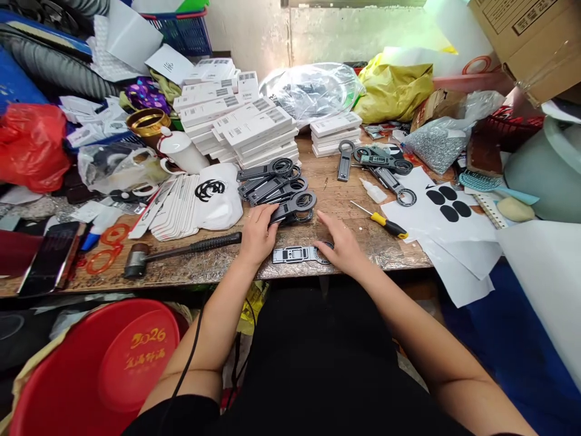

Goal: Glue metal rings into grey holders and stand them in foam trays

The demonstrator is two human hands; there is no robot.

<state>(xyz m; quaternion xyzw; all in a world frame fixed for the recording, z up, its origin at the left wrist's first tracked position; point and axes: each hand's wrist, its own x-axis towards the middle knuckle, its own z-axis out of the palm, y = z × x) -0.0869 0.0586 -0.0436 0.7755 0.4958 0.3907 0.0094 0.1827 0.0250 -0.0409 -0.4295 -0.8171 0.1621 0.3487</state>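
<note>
My left hand (258,235) has its thumb and fingers closed on the straight end of a dark grey ring-ended bracket (301,202), at the front of a pile of similar brackets (267,188). Below, near the table's front edge, a lighter grey bracket (294,254) lies flat with its slotted inner side up. My right hand (344,245) is at that bracket's ring end, thumb over the ring and forefinger stretched out apart from it. Part of the ring is hidden by the thumb.
Left lie a hammer (181,249), white cards (175,209) and black rings (210,190) on a white bag. Stacked white boxes (256,130) stand behind. A screwdriver (385,224), glue bottle (374,191), more brackets (345,160) and black oval pads (449,213) lie right.
</note>
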